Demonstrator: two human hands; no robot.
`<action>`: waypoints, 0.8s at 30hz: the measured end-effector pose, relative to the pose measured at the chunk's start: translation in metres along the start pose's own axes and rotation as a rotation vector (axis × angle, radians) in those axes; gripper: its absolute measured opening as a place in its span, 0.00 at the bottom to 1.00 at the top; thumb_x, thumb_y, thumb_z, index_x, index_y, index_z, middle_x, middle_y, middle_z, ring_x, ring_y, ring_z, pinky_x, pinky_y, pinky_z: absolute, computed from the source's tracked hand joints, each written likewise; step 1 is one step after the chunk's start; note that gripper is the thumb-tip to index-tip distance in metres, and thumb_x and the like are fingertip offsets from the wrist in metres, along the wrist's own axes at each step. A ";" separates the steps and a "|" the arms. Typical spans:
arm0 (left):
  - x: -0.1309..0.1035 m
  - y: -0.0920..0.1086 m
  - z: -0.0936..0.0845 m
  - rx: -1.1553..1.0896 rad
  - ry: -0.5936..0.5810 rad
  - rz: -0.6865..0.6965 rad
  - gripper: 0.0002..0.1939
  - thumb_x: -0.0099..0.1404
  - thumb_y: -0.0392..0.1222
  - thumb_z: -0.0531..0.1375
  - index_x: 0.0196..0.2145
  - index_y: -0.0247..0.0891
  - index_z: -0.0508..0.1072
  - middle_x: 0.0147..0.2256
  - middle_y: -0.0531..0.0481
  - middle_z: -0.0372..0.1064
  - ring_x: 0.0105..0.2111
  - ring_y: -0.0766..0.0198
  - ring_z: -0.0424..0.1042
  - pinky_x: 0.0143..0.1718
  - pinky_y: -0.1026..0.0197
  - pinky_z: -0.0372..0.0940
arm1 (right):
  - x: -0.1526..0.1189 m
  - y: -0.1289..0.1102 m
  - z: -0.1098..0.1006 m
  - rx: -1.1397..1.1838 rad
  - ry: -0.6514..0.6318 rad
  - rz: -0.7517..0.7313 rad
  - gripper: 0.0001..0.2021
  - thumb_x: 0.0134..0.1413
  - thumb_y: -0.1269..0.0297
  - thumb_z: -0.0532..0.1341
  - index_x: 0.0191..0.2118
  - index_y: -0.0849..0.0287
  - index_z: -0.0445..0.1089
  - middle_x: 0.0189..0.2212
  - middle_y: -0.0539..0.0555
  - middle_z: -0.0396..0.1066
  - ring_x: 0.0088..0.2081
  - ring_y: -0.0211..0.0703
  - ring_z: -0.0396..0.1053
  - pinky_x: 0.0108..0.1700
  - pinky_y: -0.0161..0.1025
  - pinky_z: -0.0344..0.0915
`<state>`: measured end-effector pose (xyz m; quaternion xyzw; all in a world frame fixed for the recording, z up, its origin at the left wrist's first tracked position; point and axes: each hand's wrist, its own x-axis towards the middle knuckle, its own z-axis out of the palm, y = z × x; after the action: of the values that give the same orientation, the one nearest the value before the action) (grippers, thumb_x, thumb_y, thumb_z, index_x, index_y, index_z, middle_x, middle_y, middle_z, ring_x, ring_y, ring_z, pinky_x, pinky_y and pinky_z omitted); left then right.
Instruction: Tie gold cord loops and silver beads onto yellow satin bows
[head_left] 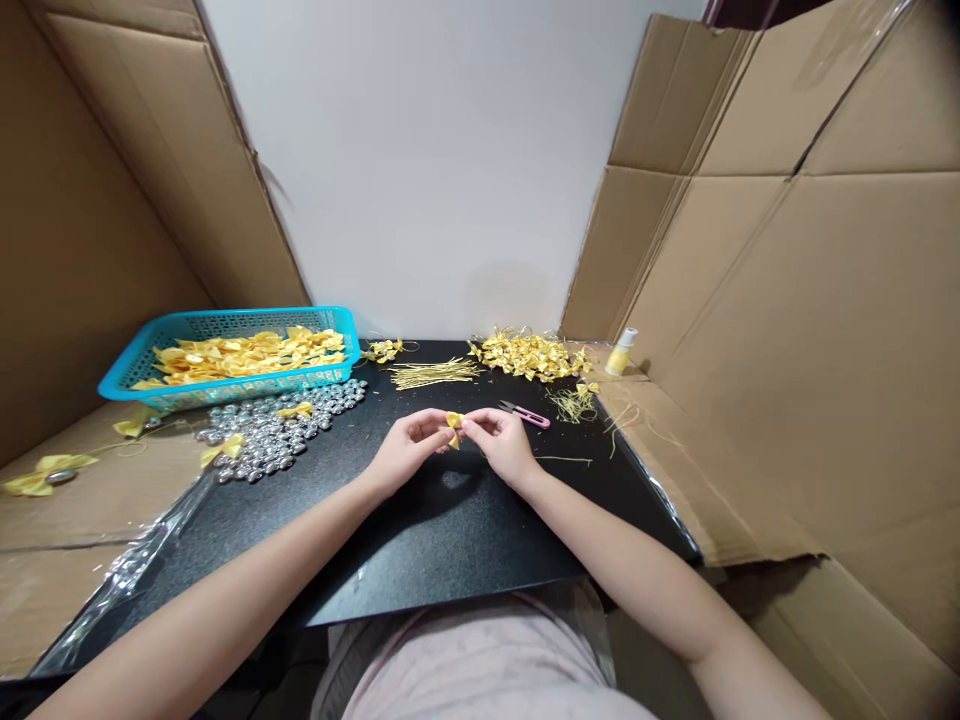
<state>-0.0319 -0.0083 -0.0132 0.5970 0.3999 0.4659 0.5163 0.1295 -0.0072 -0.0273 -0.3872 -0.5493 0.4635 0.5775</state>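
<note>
A small yellow bow is pinched between my two hands above the middle of the black table. The fingers of my left hand close on its left side. From the right, my right hand grips it with thumb and fingertips. Just behind my right hand lies a pair of pink-handled snips. A thin yellow cord rests on the table to the right of that hand. Yellow cord lengths lie in a bundle beyond my hands.
At the back left stands a blue basket of yellow bows, with silver beads in front. A pile of corded bows, cord scraps and a small bottle are at the back right. Cardboard walls flank the table.
</note>
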 end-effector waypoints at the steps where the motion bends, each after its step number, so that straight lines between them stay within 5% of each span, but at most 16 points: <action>1: 0.000 0.001 0.000 0.015 0.008 0.013 0.17 0.49 0.52 0.69 0.32 0.36 0.78 0.28 0.47 0.76 0.27 0.62 0.72 0.31 0.62 0.66 | 0.000 -0.002 0.000 0.000 -0.011 0.006 0.10 0.42 0.56 0.67 0.26 0.58 0.74 0.26 0.54 0.78 0.30 0.45 0.75 0.38 0.42 0.72; 7: 0.002 0.002 -0.001 -0.022 0.045 0.000 0.15 0.48 0.50 0.70 0.29 0.36 0.79 0.25 0.49 0.74 0.24 0.64 0.70 0.30 0.62 0.65 | -0.002 -0.007 -0.001 -0.018 -0.002 0.016 0.11 0.43 0.55 0.67 0.26 0.58 0.71 0.25 0.53 0.77 0.30 0.45 0.76 0.39 0.43 0.72; 13: -0.002 0.002 0.007 -0.222 0.148 -0.060 0.18 0.44 0.47 0.72 0.29 0.37 0.72 0.26 0.52 0.74 0.25 0.65 0.72 0.32 0.61 0.68 | -0.013 -0.017 -0.001 -0.204 0.092 -0.159 0.10 0.55 0.58 0.59 0.28 0.57 0.64 0.24 0.51 0.72 0.25 0.40 0.72 0.32 0.38 0.69; 18: -0.008 0.002 0.011 -0.174 0.119 -0.016 0.18 0.49 0.49 0.70 0.30 0.37 0.68 0.22 0.54 0.72 0.24 0.65 0.73 0.32 0.61 0.68 | -0.026 -0.031 0.002 -0.461 0.053 -0.358 0.07 0.56 0.62 0.56 0.28 0.55 0.62 0.21 0.48 0.69 0.21 0.37 0.67 0.26 0.35 0.63; 24: -0.014 0.003 0.016 -0.088 0.124 0.046 0.17 0.52 0.50 0.69 0.29 0.38 0.66 0.22 0.54 0.72 0.24 0.65 0.72 0.31 0.62 0.67 | -0.032 -0.031 0.003 -0.500 -0.009 -0.373 0.04 0.59 0.65 0.52 0.37 0.55 0.63 0.22 0.48 0.71 0.21 0.39 0.69 0.27 0.35 0.62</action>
<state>-0.0202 -0.0262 -0.0126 0.5527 0.3965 0.5310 0.5053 0.1309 -0.0461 -0.0061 -0.4078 -0.7104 0.2015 0.5370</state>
